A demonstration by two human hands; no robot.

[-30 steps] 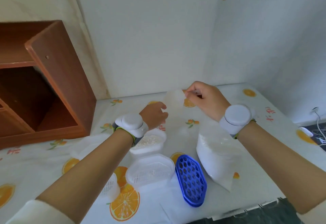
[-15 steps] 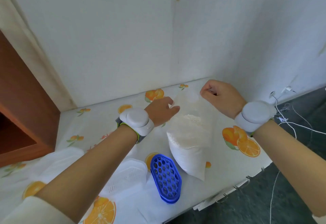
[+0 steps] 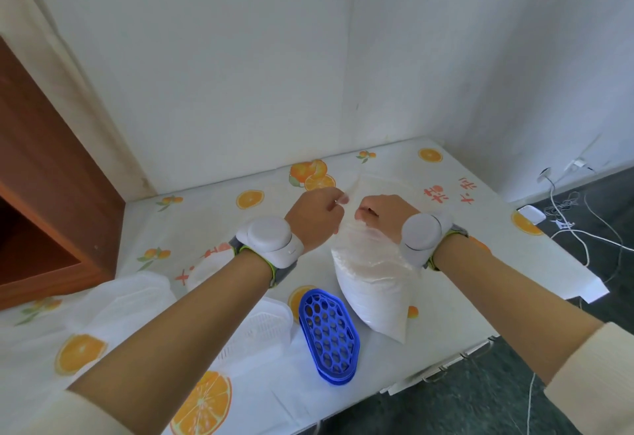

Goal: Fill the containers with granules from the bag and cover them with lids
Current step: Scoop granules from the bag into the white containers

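Observation:
A clear plastic bag [image 3: 372,289] of white granules stands on the table, its bottom corner near the front edge. My left hand [image 3: 314,217] pinches the bag's top edge on the left. My right hand [image 3: 380,213] grips the top on the right, fingers curled. A blue honeycomb lid [image 3: 327,331] lies flat just left of the bag. A white slotted container [image 3: 260,330] sits left of the lid, partly hidden by my left forearm. Another white lid or container [image 3: 206,265] shows behind my left wrist.
The table wears an orange-print cloth [image 3: 247,199]. A brown wooden shelf [image 3: 51,229] stands at the left. White walls close the back and right. White cables [image 3: 576,229] and a small white device [image 3: 531,212] lie on the dark floor to the right.
My view has swung right and the shelf has slid left. My hands have come closer together at the top of the bag, which now stands more upright.

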